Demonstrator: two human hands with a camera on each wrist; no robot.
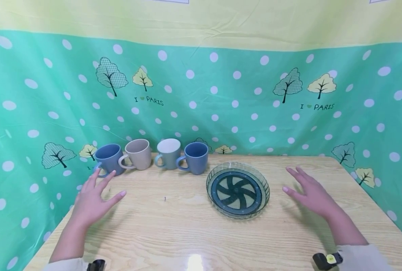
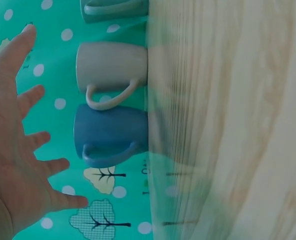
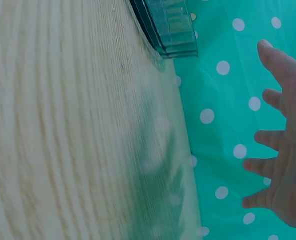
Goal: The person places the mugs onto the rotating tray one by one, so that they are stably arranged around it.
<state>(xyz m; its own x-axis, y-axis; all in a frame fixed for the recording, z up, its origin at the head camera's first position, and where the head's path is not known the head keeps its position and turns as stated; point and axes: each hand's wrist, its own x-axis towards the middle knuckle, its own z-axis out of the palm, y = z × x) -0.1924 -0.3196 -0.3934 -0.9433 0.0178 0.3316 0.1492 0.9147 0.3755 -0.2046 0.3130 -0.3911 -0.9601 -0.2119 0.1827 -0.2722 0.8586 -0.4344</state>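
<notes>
My left hand (image 1: 91,203) hovers over the table's left side with fingers spread, holding nothing. Its fingertips overlap the leftmost blue mug (image 1: 109,160) in the head view. Beside that mug stand a beige mug (image 1: 139,155), a grey-green mug with a white inside (image 1: 169,154) and a second blue mug (image 1: 197,159), all upright with handles toward the left. Right of them lies a round clear tray (image 1: 266,195) with a dark pinwheel-patterned base. To the tray's right, my right hand (image 1: 312,194) is held above the table, fingers apart and nothing in it.
A wood-grain table (image 1: 146,233) spans the front. Behind it hangs a green curtain (image 1: 201,101) with white dots and printed trees, which also borders the table's left and right sides. Dark wrist cameras (image 1: 326,260) sit at both cuffs.
</notes>
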